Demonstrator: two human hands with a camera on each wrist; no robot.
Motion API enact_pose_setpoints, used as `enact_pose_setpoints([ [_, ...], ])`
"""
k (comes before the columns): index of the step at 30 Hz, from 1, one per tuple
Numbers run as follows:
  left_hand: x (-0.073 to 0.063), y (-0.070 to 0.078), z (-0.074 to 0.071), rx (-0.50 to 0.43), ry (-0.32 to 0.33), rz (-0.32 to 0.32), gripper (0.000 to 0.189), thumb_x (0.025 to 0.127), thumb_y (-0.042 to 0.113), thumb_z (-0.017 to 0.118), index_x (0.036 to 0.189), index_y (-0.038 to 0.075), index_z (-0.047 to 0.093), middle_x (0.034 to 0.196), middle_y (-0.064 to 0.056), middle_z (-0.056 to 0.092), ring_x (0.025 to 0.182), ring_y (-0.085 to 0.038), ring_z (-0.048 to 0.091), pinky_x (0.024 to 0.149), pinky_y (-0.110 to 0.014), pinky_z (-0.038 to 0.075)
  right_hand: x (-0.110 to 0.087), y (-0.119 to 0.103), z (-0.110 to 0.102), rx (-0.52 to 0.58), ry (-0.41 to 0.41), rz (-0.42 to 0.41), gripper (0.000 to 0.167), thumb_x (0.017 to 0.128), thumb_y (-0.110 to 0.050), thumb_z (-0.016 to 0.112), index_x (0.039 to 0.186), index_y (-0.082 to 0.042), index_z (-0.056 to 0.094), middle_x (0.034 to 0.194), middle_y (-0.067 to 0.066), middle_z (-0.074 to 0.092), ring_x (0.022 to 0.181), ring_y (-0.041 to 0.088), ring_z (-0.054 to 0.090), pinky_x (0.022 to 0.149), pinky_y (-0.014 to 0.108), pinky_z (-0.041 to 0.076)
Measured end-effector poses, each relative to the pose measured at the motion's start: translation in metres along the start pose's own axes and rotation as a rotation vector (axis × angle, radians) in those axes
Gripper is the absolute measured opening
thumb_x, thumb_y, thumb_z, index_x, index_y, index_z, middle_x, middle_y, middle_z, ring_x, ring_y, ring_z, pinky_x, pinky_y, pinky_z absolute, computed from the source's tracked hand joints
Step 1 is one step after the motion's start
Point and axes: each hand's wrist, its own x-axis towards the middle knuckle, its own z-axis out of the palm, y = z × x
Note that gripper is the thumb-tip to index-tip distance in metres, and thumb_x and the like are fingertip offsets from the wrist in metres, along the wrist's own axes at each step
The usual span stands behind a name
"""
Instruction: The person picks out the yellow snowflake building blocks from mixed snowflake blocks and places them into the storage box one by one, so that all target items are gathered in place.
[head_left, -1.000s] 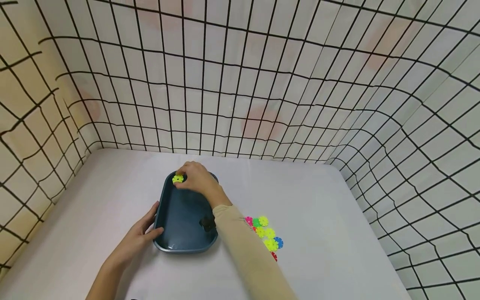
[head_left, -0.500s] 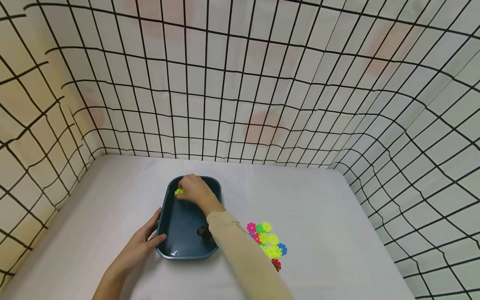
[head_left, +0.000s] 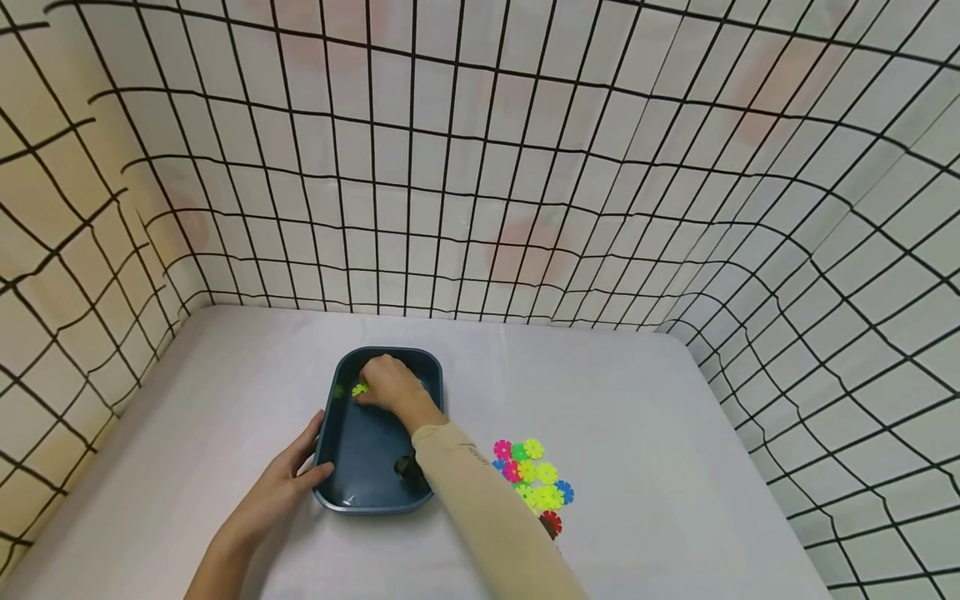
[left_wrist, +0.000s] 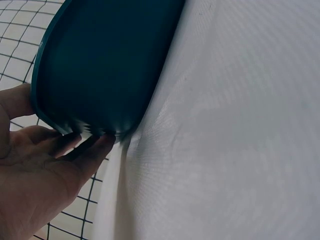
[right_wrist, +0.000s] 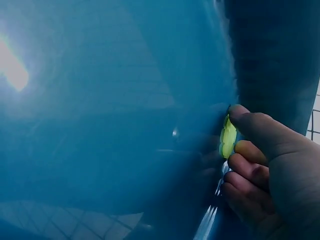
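A dark blue tray point(head_left: 356, 487) lies on the white table, left of centre. My left hand point(head_left: 273, 483) grips its left rim, thumb over the edge and fingers against the outer wall, as the left wrist view shows with the tray's side point(left_wrist: 100, 65). Inside the tray's far left part, my right hand point(head_left: 392, 387) pinches a yellow notched plastic disc point(head_left: 360, 389). In the right wrist view the disc point(right_wrist: 228, 137) stands edge-on between thumb and fingers, close over the tray's floor point(right_wrist: 115, 125).
Right of the tray lies a loose cluster of notched discs in yellow, pink, green, blue and red, among them a blue disc point(head_left: 564, 492); the right sleeve point(head_left: 480, 500) passes beside it. Black wire grid point(head_left: 465, 200) walls the table at the back and sides.
My right hand has lowered the yellow disc from above the tray's far left corner down into the tray. My left hand has kept its grip on the rim.
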Motion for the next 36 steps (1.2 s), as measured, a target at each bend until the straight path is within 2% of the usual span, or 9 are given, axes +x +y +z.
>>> enact_pose_setpoints([
  [3,0.0,0.0,0.001,0.005,-0.006,0.005,0.08,0.096,0.012,0.058,0.157,0.007,0.006,0.164,-0.02,0.003,0.149,-0.048,0.005,0.114,-0.069,0.01,-0.001,0.002,-0.003,-0.01,0.005,-0.004,0.021,0.085,-0.039,0.074,0.076,-0.02,0.072,0.067,-0.008,0.062,0.061,0.006,0.054,0.058,0.019,0.043],
  [5,0.0,0.0,0.001,0.012,-0.007,0.012,0.08,0.096,0.012,0.057,0.157,0.007,0.005,0.164,-0.019,0.002,0.149,-0.047,0.005,0.114,-0.068,0.01,-0.002,0.0,-0.01,-0.027,0.013,-0.017,0.021,0.086,-0.04,0.073,0.087,-0.019,0.076,0.08,-0.008,0.071,0.072,0.005,0.062,0.066,0.018,0.049],
  [8,0.0,0.001,-0.001,0.017,-0.003,0.025,0.081,0.096,0.011,0.057,0.157,0.007,0.004,0.164,-0.018,0.0,0.149,-0.047,0.004,0.114,-0.068,0.01,-0.004,-0.003,-0.029,-0.034,0.038,-0.03,0.033,0.087,-0.043,0.07,0.109,-0.019,0.075,0.104,-0.007,0.074,0.094,0.006,0.068,0.082,0.018,0.054],
  [10,0.001,0.002,-0.001,0.023,0.0,0.027,0.082,0.096,0.011,0.057,0.157,0.008,0.003,0.164,-0.018,-0.001,0.149,-0.048,0.003,0.113,-0.069,0.01,-0.008,-0.006,-0.045,-0.019,0.067,-0.044,0.041,0.088,-0.044,0.069,0.119,-0.018,0.071,0.114,-0.005,0.072,0.103,0.008,0.067,0.088,0.019,0.054],
  [14,0.001,0.003,-0.001,0.034,-0.004,0.02,0.083,0.096,0.012,0.058,0.157,0.009,0.002,0.164,-0.017,-0.002,0.148,-0.049,0.004,0.112,-0.07,0.011,-0.025,-0.007,-0.074,0.009,0.149,-0.067,0.046,0.088,-0.045,0.068,0.124,-0.017,0.068,0.119,-0.003,0.07,0.11,0.011,0.064,0.093,0.021,0.052],
  [18,0.0,0.002,0.001,0.032,-0.009,0.018,0.084,0.095,0.011,0.059,0.157,0.009,0.002,0.164,-0.017,-0.002,0.148,-0.049,0.003,0.112,-0.07,0.011,-0.051,-0.001,-0.093,0.025,0.209,-0.047,0.049,0.088,-0.047,0.068,0.128,-0.018,0.065,0.128,-0.001,0.064,0.121,0.014,0.059,0.103,0.027,0.048],
  [23,-0.001,0.001,0.004,0.034,-0.005,0.003,0.084,0.095,0.012,0.058,0.157,0.011,0.002,0.165,-0.016,-0.003,0.148,-0.048,0.002,0.112,-0.071,0.01,-0.082,0.021,-0.1,0.09,0.282,-0.039,0.049,0.087,-0.044,0.07,0.127,-0.016,0.065,0.125,-0.001,0.065,0.121,0.016,0.058,0.105,0.032,0.047],
  [30,-0.001,-0.001,0.004,0.025,-0.004,0.004,0.085,0.095,0.013,0.058,0.157,0.012,0.001,0.165,-0.015,-0.004,0.148,-0.049,0.001,0.112,-0.071,0.009,-0.12,0.078,-0.093,0.162,0.508,-0.132,0.039,0.081,-0.029,0.079,0.112,-0.007,0.072,0.106,0.005,0.072,0.103,0.019,0.066,0.089,0.031,0.055],
  [36,-0.001,0.001,0.003,0.029,-0.012,-0.004,0.084,0.095,0.011,0.057,0.158,0.012,0.001,0.164,-0.016,-0.003,0.148,-0.048,-0.001,0.112,-0.071,0.008,-0.169,0.124,-0.071,0.237,0.613,-0.048,0.034,0.078,-0.023,0.082,0.107,-0.007,0.073,0.102,0.006,0.073,0.095,0.021,0.068,0.084,0.035,0.058],
])
